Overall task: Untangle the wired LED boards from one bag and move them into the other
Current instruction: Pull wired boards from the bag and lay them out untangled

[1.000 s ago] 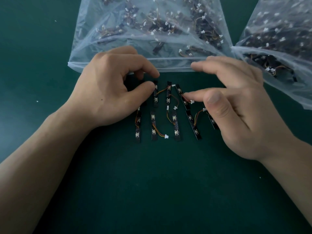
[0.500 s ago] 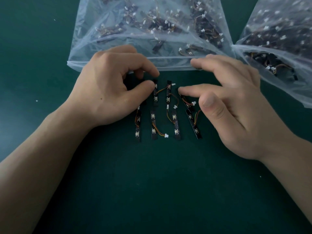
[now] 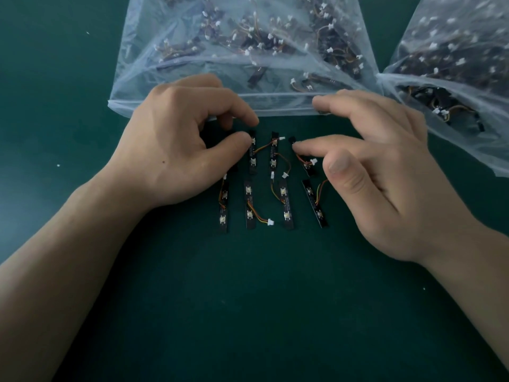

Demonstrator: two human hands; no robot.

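Wired LED boards point(image 3: 286, 205) are lying in two rough rows on the green tabletop point(image 3: 248, 299), just before the middle bag point(image 3: 192, 64)'s mouth, a second bag point(image 3: 468, 51) lying at right. Left hand point(image 3: 176, 150) is pinching one board's far end between thumb and forefinger; right hand point(image 3: 385, 183), fingers apart, is pressing another.

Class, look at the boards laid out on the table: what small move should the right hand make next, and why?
Probably swing the tilted board straight with the right hand: its forefinger rests on that board's far end, and the neighbouring boards lie nearly parallel in rows.
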